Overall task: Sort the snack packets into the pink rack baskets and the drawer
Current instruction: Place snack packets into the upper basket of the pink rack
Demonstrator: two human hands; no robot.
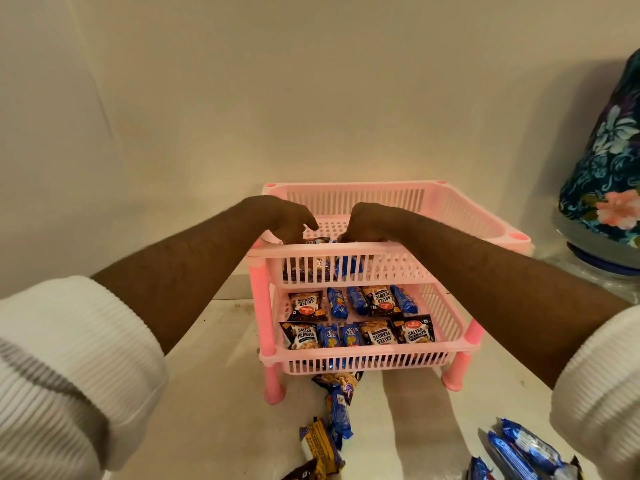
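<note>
I see both grips curled down into the upper basket [346, 249] front-left corner, left grip [287, 220] seemingly pinching a peanut packet [317, 241] lying directly beneath, right grip [363, 223] equally near, its hold hidden.

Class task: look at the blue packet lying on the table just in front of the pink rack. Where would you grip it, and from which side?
Grip the blue packet across its narrow middle, coming from above. It lies flat and lengthwise, its long sides seem open, and its far end touches the peanut packet at the rack.
</note>
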